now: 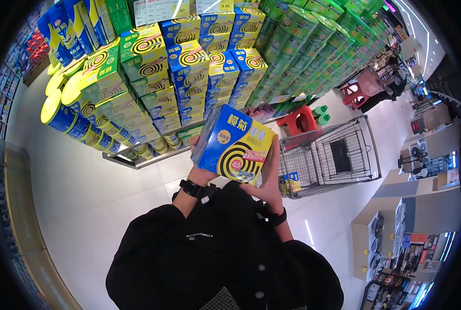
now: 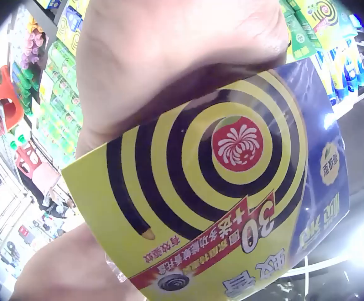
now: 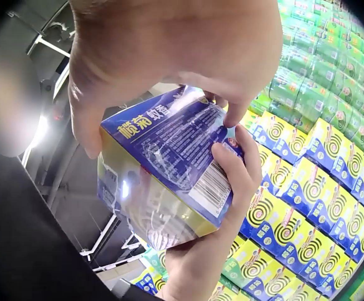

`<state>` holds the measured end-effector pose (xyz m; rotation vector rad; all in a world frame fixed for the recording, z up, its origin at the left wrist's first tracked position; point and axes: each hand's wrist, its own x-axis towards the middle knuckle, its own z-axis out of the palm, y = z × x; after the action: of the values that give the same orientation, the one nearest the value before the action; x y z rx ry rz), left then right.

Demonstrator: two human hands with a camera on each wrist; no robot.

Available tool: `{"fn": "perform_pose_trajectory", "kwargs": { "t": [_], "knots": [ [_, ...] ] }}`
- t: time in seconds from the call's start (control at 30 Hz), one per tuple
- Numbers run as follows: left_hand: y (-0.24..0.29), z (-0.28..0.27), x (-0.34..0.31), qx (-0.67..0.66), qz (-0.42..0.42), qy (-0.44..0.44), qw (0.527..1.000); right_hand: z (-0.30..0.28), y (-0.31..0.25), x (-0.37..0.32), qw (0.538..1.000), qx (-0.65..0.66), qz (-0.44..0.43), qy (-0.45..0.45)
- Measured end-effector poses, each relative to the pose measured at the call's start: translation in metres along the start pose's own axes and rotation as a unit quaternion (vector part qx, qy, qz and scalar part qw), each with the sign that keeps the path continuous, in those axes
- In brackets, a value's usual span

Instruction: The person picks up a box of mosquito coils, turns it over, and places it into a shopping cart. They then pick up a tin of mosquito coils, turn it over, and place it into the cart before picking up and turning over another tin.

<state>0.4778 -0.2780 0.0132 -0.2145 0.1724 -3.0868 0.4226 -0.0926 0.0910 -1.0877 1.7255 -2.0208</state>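
Note:
A blue and yellow box of mosquito coils (image 1: pixel 235 144), printed with a black spiral and wrapped in shiny film, is held up before the chest. My left hand (image 1: pixel 203 174) grips its left side. On the opposite side my right hand (image 1: pixel 269 178) holds it, thumb low near the bottom edge. The left wrist view shows the spiral face of the box (image 2: pixel 232 169) tilted. In the right wrist view the box (image 3: pixel 176 157) shows a text panel and barcode, with fingers of the left hand (image 3: pixel 241 172) curled round that side and the right hand (image 3: pixel 176 50) arched over it.
Stacked mosquito coil boxes (image 1: pixel 189 67) fill the display ahead, beside green packs (image 1: pixel 292 51) and blue cans (image 1: pixel 59 111). A wire shopping cart (image 1: pixel 326 160) stands at right with a similar box (image 1: pixel 291 182) inside. Behind the cart is a red stool (image 1: pixel 298 121).

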Motion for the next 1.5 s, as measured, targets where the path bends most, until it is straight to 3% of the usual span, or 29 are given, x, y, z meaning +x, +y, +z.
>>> {"fn": "perform_pose_trajectory", "kwargs": {
  "t": [0.27,0.53,0.67,0.87,1.07,1.5],
  "knots": [
    [-0.010,-0.004,-0.057,0.074,0.034,0.118,0.990,0.015,0.016,-0.041,0.999,-0.015,0.031,-0.024],
    [-0.007,-0.011,-0.077,0.092,0.064,0.131,0.985,0.028,0.004,-0.047,0.998,-0.019,0.022,-0.059],
    [-0.003,-0.026,-0.078,0.087,0.059,0.120,0.987,0.030,0.001,-0.058,0.998,-0.026,0.036,-0.048],
    [-0.014,-0.006,-0.081,0.067,0.039,0.060,0.995,0.029,-0.002,-0.069,0.998,0.018,0.066,-0.011],
    [-0.011,-0.013,-0.092,0.033,0.043,0.064,0.996,0.026,0.010,-0.075,0.993,0.073,0.093,-0.008],
    [-0.013,-0.021,-0.100,0.050,0.067,0.038,0.996,0.038,0.000,-0.069,0.990,0.036,0.139,0.004]
  ]
}}
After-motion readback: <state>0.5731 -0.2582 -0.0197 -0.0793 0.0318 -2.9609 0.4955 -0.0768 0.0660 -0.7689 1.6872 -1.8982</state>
